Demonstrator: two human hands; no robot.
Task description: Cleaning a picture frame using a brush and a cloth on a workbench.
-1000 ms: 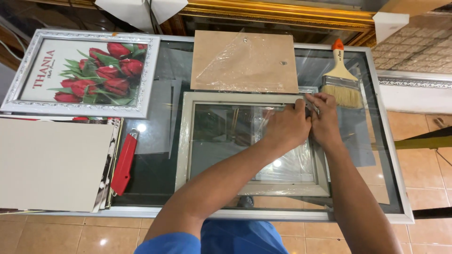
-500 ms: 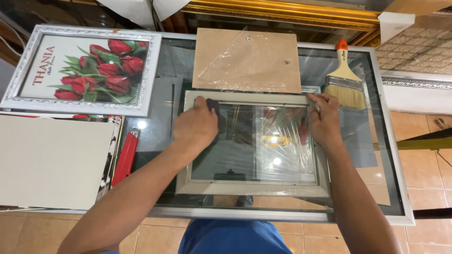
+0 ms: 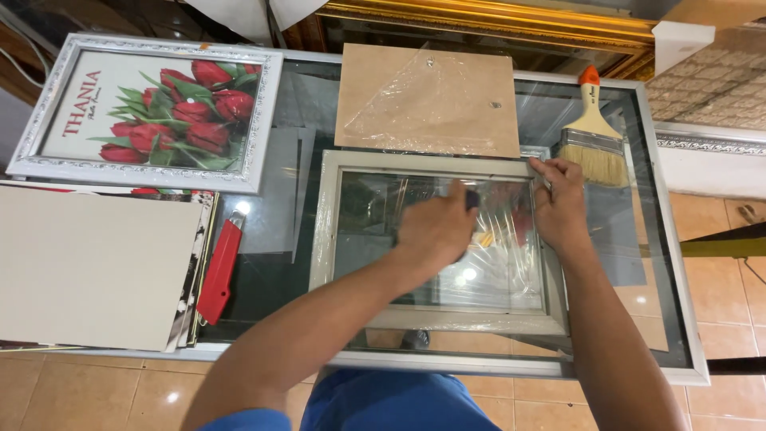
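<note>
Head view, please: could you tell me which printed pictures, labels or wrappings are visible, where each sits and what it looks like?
Framed print: far left of the glass table; rectangular, ornate silver-white frame, red tulips, green leaves, red lettering.
Paintbrush: far right; pale wooden handle with a small dark mark, orange tip.
Clear plastic wrap: on the tan backing board, crumpled, transparent.
No screens visible.
</note>
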